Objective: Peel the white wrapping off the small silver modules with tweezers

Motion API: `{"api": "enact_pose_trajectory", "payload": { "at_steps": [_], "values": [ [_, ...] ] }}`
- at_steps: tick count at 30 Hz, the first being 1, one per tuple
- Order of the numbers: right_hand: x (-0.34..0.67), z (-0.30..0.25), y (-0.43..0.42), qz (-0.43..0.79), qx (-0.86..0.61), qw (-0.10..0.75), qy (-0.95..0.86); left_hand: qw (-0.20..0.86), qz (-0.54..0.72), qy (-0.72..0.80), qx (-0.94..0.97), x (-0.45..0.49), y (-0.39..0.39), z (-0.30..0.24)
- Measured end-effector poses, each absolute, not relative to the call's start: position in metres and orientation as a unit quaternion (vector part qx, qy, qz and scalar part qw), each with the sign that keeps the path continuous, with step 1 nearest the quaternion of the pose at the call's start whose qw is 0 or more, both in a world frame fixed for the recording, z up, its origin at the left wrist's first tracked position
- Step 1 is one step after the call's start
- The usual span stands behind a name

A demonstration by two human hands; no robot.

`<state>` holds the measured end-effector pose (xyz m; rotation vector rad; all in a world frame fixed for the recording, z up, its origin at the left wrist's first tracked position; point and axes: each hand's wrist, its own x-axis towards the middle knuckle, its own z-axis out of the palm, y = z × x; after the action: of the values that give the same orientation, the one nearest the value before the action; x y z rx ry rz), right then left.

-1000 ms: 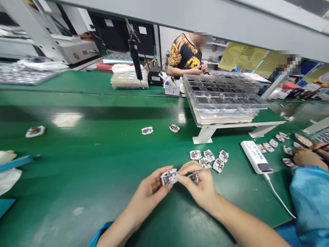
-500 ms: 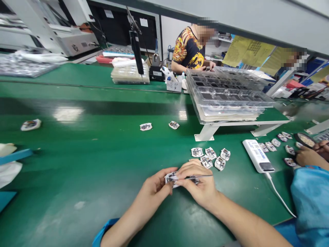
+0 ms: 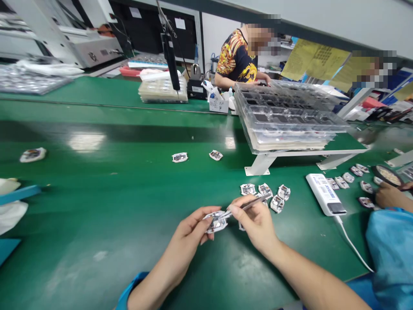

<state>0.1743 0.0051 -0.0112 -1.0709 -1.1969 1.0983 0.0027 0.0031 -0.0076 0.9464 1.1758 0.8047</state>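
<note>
My left hand (image 3: 190, 230) pinches a small white electronic part (image 3: 215, 221) just above the green belt (image 3: 129, 185). My right hand (image 3: 256, 221) grips metal tweezers (image 3: 247, 206), and their tips touch the top of that part. Just beyond my hands lies a cluster of several similar white parts (image 3: 266, 193). Another one seems tucked under my right fingers.
Two loose parts (image 3: 180, 157) (image 3: 215, 155) lie mid-belt, another part (image 3: 32, 154) at far left. A raised stand holds stacked clear trays (image 3: 287, 120). A white power strip (image 3: 325, 200) with its cable lies to the right. A co-worker's hand (image 3: 390, 196) and blue sleeve (image 3: 390, 254) are at right; a person sits behind.
My right hand lifted the tweezers from lying flat over the part to an angled pose with the tips on it. The left hand tilted the part's face upward.
</note>
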Motion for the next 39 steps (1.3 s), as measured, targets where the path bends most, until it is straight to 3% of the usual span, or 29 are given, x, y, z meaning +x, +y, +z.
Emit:
{"api": "enact_pose_trajectory", "payload": {
  "at_steps": [19, 25, 39],
  "values": [
    [0.174, -0.009, 0.012, 0.567, -0.453, 0.510, -0.462, 0.671, 0.356, 0.512, 0.401, 0.006, 0.004, -0.001],
    [0.173, -0.009, 0.012, 0.523, -0.476, 0.548, -0.446, 0.648, 0.362, 0.513, 0.432, 0.007, 0.006, -0.004],
    [0.173, -0.006, 0.013, 0.536, -0.474, 0.533, -0.451, 0.632, 0.350, 0.516, 0.461, 0.008, 0.006, 0.001]
  ]
}}
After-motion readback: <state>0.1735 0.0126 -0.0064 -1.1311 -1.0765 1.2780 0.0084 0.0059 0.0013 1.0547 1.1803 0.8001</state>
